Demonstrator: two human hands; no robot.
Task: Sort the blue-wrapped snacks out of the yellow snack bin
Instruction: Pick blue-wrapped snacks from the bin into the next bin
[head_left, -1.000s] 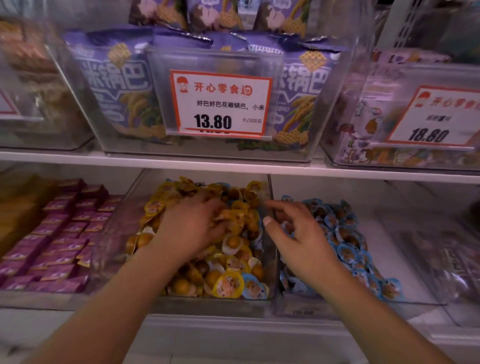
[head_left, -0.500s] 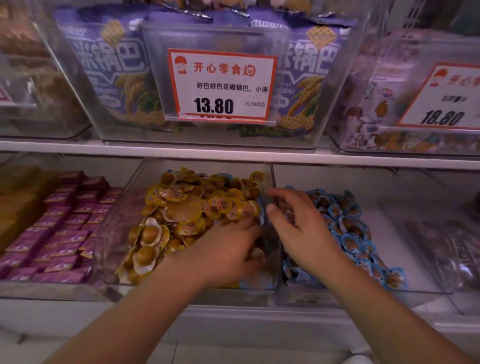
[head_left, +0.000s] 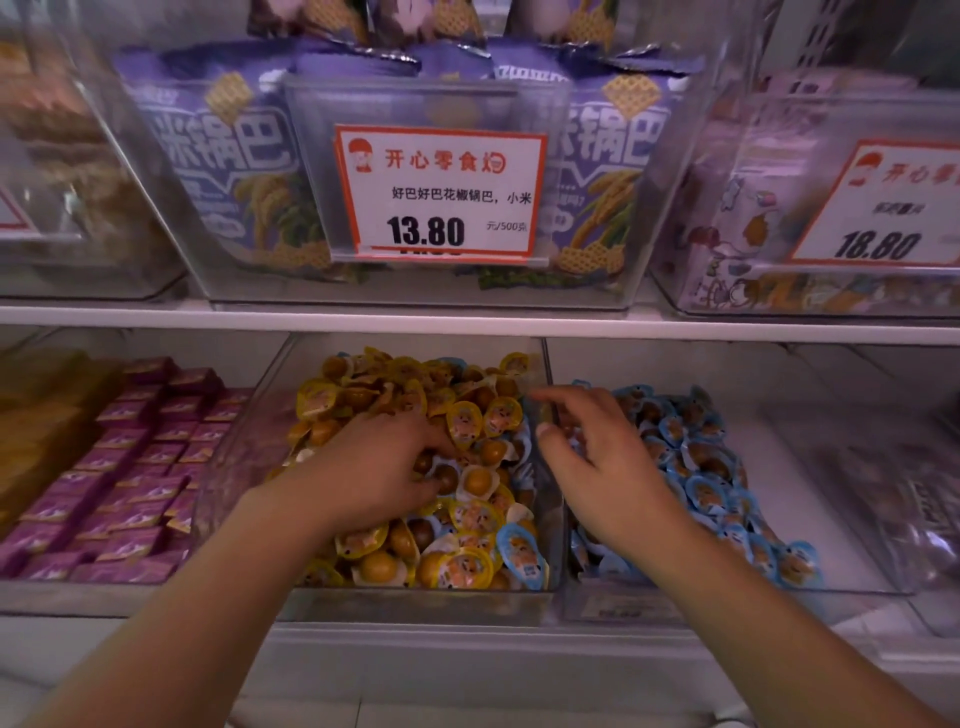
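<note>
The left hand (head_left: 384, 467) was held palm-down, fingers curled into the small round yellow-wrapped snacks (head_left: 467, 421), a blue-wrapped snack (head_left: 522, 553) lying near its wrist, while the right hand (head_left: 597, 457) was spread loosely over the clear plastic divider (head_left: 553, 519).

Pretty dim shot overall, with a purplish cast. The brightest thing is the white price tag (head_left: 440, 193), still sharp enough to read. The clear bin fronts (head_left: 675, 156) pick up soft hazy glare. The edges go mushy and bend from the wide lens, so the shelf edge (head_left: 467, 325) bows slightly. The right-side price tag (head_left: 883, 208) is blurred. Shadows are soft.
</note>
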